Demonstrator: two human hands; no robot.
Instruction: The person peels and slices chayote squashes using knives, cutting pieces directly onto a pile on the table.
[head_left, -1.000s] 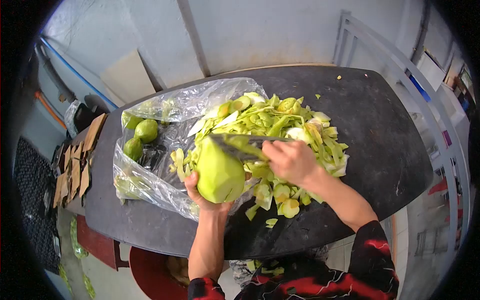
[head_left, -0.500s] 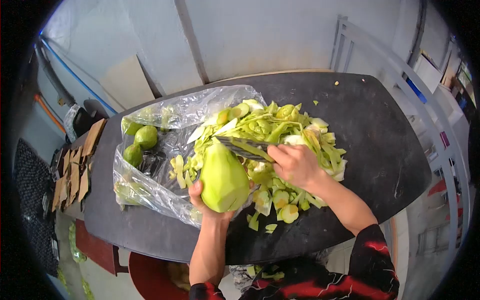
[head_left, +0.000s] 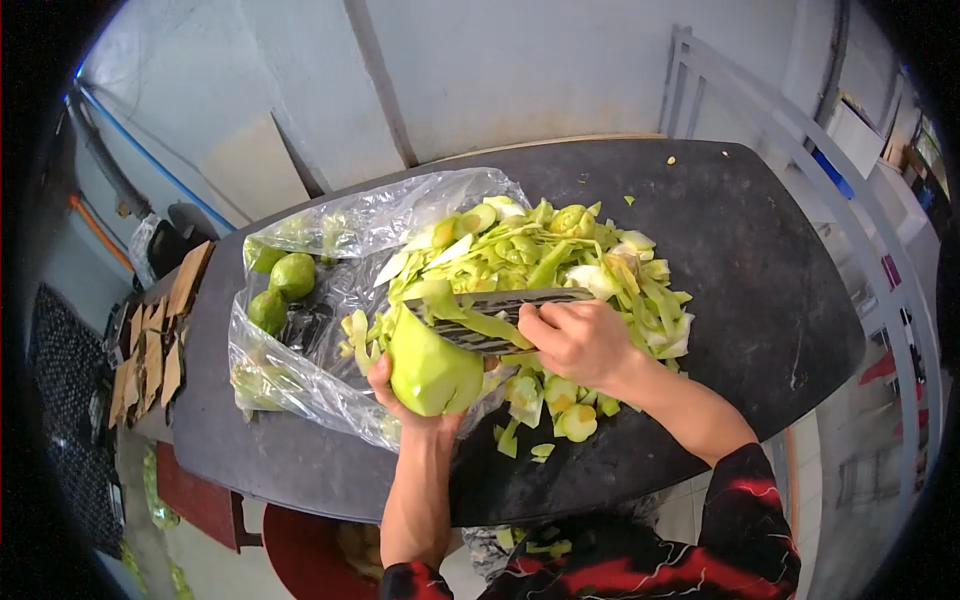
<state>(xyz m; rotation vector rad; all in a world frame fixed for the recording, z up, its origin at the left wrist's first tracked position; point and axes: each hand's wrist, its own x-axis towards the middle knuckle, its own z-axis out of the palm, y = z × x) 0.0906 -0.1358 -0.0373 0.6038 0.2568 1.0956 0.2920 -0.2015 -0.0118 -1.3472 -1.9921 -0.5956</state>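
My left hand [head_left: 388, 385] is wrapped round the lower part of a pear-shaped, peeled chayote [head_left: 432, 372], pale green and smooth. My right hand [head_left: 580, 338] grips a broad knife [head_left: 530, 298] with a dark, wavy-striped blade. That blade lies across the top of the chayote, and a strip of green peel [head_left: 480, 322] rests along it. The knife's handle is hidden in my fist. Just behind, a heap of peelings [head_left: 555, 265] with cut ends and wrinkled pieces covers the middle of the table.
A clear plastic bag [head_left: 365, 405] spreads over the left of the dark table [head_left: 760, 270], with several unpeeled green chayotes [head_left: 293, 275] in it. Below the front edge stands a red tub [head_left: 300, 560]. A grey metal rail [head_left: 800, 120] runs along the right.
The knife has come down and toward me over the chayote, now with a peel strip lifted on its blade. My left hand has tilted the chayote and shifted slightly left.
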